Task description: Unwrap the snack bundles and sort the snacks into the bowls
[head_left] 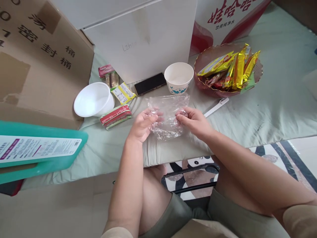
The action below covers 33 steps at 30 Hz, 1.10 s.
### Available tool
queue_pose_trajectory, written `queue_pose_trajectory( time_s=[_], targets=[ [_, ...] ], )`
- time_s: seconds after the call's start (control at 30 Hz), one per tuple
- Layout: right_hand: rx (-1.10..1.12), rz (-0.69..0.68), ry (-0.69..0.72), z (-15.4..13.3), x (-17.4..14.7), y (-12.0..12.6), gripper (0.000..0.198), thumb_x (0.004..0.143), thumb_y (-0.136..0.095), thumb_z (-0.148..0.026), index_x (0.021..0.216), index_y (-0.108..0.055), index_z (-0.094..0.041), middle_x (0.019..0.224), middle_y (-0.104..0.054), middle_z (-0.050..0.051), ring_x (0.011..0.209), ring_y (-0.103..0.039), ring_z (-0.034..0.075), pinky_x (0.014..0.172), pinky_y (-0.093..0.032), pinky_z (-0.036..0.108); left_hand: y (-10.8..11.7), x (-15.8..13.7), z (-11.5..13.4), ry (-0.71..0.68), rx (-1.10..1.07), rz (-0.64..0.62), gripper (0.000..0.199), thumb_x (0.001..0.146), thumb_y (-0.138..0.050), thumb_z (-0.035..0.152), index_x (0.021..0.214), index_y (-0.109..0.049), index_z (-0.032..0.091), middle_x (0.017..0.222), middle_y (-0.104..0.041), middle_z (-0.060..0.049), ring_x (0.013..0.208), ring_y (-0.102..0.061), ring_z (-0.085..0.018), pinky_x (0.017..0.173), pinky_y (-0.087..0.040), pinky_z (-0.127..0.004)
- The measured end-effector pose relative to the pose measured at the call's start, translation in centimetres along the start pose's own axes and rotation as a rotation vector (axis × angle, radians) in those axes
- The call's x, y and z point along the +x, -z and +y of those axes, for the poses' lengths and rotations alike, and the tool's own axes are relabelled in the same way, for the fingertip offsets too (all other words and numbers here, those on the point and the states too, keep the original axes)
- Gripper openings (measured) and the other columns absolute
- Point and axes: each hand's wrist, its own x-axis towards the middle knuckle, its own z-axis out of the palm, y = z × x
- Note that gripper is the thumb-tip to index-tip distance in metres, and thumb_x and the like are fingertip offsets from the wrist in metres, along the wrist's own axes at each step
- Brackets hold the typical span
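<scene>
Between my two hands a clear plastic bag (168,127) is held spread out, low over the cloth-covered surface. My left hand (143,124) pinches its left side, thumb on top. The right edge is gripped by my right hand (194,121), thumb and fingers closed on the film. Just beyond the bag stands a white paper bowl (178,79) with a blue-green pattern. A red and green snack packet (116,116) lies left of my left hand, beside a tilted white plastic bowl (94,99). Near my right hand rests a white plastic strip (216,107).
A pink glass bowl (200,86) of yellow and red snack packets stands at the right. A black phone (150,84), a yellow packet (123,93) and a pink packet (106,70) lie farther back. Behind are a white box (138,43) and cardboard carton (44,76); a green jug (76,140) is left.
</scene>
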Motion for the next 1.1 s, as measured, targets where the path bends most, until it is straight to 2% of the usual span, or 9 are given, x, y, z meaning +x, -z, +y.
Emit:
queue_pose_trajectory(
  time_s=[0.1, 0.27, 0.37, 0.6, 0.67, 0.77, 0.83, 0.93, 1.1],
  targets=[
    [0.103, 0.039, -0.035, -0.2, 0.0, -0.1, 0.024, 0.079, -0.072, -0.041, 0.086, -0.062, -0.02, 0.063, -0.06, -0.003, 0.055, -0.055, 0.011, 0.053, -0.043, 0.025, -0.3, -0.2, 0.1, 0.115, 0.123, -0.06, 0.043, 0.058, -0.088, 0.036, 0.089, -0.067, 0.014, 0.07, -0.072, -0.002, 0.055, -0.068, -0.014, 0.048, -0.049, -0.021],
    [0.269, 0.018, -0.062, -0.1, 0.2, 0.2, 0.03, 0.079, -0.068, -0.038, 0.105, -0.06, -0.025, 0.053, -0.048, -0.01, 0.044, -0.045, 0.011, 0.045, -0.037, 0.024, -0.4, -0.5, 0.2, 0.059, 0.128, -0.055, 0.047, 0.065, -0.08, 0.035, 0.108, -0.065, 0.021, 0.053, -0.063, 0.006, 0.036, -0.054, -0.011, 0.036, -0.038, -0.019],
    [0.349, -0.002, -0.055, -0.2, 0.2, 0.6, 0.021, 0.077, -0.063, -0.038, 0.093, -0.056, -0.026, 0.057, -0.052, -0.006, 0.046, -0.048, 0.013, 0.047, -0.04, 0.027, -0.1, -0.6, 0.4, 0.038, 0.034, -0.068, 0.034, 0.062, -0.078, 0.034, 0.091, -0.065, 0.022, 0.049, -0.056, 0.007, 0.036, -0.051, -0.01, 0.035, -0.039, -0.02],
    [0.023, 0.086, -0.039, 0.2, 0.4, 1.1, 0.035, 0.083, -0.05, -0.056, 0.071, -0.054, -0.023, 0.062, -0.048, 0.0, 0.055, -0.045, 0.015, 0.052, -0.037, 0.03, 0.5, 0.6, -0.3, -0.046, 0.106, 0.03, 0.018, 0.067, -0.064, 0.038, 0.066, -0.063, 0.019, 0.065, -0.063, -0.002, 0.053, -0.055, -0.012, 0.047, -0.047, -0.025],
    [-0.093, 0.145, -0.026, 0.5, 0.4, 1.0, 0.026, 0.075, -0.066, -0.045, 0.083, -0.055, -0.023, 0.062, -0.048, -0.004, 0.055, -0.043, 0.013, 0.052, -0.033, 0.028, 0.5, 1.0, -0.8, -0.129, 0.22, 0.143, 0.02, 0.07, -0.065, 0.039, 0.068, -0.062, 0.019, 0.07, -0.064, -0.003, 0.06, -0.057, -0.013, 0.052, -0.047, -0.024],
    [-0.119, 0.26, -0.003, 0.4, 0.3, 0.7, 0.049, 0.065, -0.073, -0.032, 0.108, -0.05, -0.025, 0.072, -0.058, -0.006, 0.059, -0.047, 0.013, 0.054, -0.034, 0.027, 0.4, 1.3, -1.2, -0.429, 0.431, 0.393, 0.015, 0.069, -0.071, 0.03, 0.076, -0.061, 0.021, 0.079, -0.067, -0.001, 0.074, -0.062, -0.014, 0.066, -0.051, -0.025],
    [-0.134, 0.293, 0.011, 0.2, 0.2, 0.5, 0.04, 0.067, -0.071, -0.033, 0.101, -0.052, -0.023, 0.072, -0.057, -0.005, 0.06, -0.046, 0.013, 0.056, -0.033, 0.027, 0.0, 1.1, -1.2, -0.573, 0.539, 0.48, 0.012, 0.074, -0.069, 0.03, 0.078, -0.061, 0.022, 0.08, -0.066, -0.001, 0.079, -0.063, -0.015, 0.076, -0.052, -0.028],
    [-0.134, 0.227, 0.055, -0.2, 0.0, 0.3, 0.022, 0.073, -0.068, -0.037, 0.076, -0.052, -0.022, 0.065, -0.049, -0.005, 0.06, -0.042, 0.011, 0.057, -0.031, 0.027, -1.3, 0.4, -1.4, -0.57, 0.542, 0.294, 0.017, 0.079, -0.07, 0.034, 0.09, -0.065, 0.021, 0.096, -0.071, -0.004, 0.095, -0.067, -0.018, 0.089, -0.052, -0.031],
    [0.14, -0.005, 0.113, 0.0, -0.3, -0.5, 0.026, 0.076, -0.066, -0.04, 0.074, -0.047, -0.023, 0.065, -0.045, -0.006, 0.059, -0.042, 0.011, 0.06, -0.034, 0.027, -3.9, -0.1, -2.4, -0.226, 0.232, -0.207, 0.051, 0.075, -0.079, 0.047, 0.119, -0.066, 0.022, 0.115, -0.073, -0.009, 0.107, -0.068, -0.025, 0.093, -0.054, -0.035]
  ],
)
